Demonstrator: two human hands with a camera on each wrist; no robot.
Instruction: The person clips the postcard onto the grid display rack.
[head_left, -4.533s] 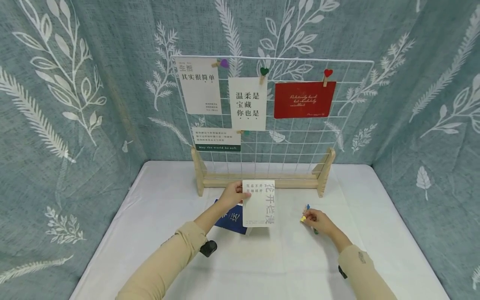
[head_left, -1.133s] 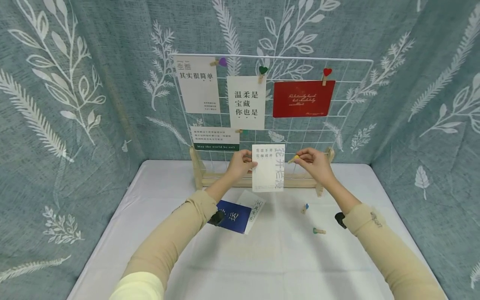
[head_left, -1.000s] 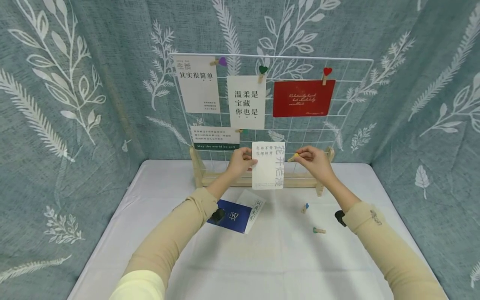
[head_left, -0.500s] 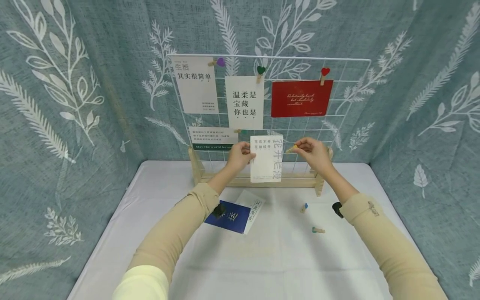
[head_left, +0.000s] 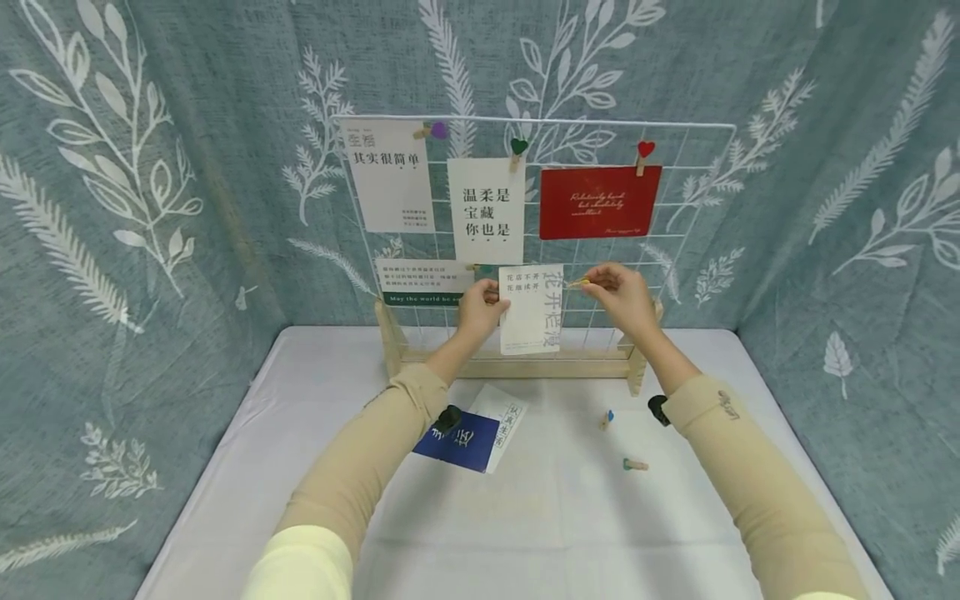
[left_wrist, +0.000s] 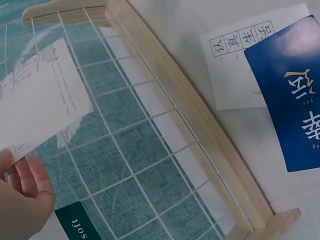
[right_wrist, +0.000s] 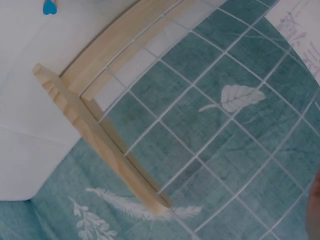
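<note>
Left hand (head_left: pixel 480 312): gripping; thumb on the front of the white card (head_left: pixel 525 312), fingers behind its left edge. Right hand (head_left: pixel 624 297): pinching the yellow clip (head_left: pixel 579 282) between thumb and fingers, just beside the card's upper right edge. I cannot tell whether clip and card touch.

Step, as I judge it: fixing card to wire. To do it well, I should lay the card flat against the wire grid (head_left: pixel 592 123), level its top edge with a wire, and spread the clip so that 1 leg passes behind wire and card together. My left pinch should not loosen until the clip bites; otherwise the card could swing or slip.

Orientation: card's long axis near vertical, print facing me and upright, large grey characters running down its right side. Clip lies roughly level, tip pointing left at the card.

Card position: in front of the grid, below the red card (head_left: pixel 600 202) and right of the green-banded card (head_left: pixel 420 282); contact with the wires unclear. 4 cards hang on the grid, which stands toward the table's (head_left: pixel 585 525) back edge. Nearer the table's front edge: the blue card (head_left: pixel 465 442) overlapping a pale card (head_left: pixel 510 414). Toward its right edge: the blue-heart clip (head_left: pixel 607 419) and green clip (head_left: pixel 636 464).
</note>
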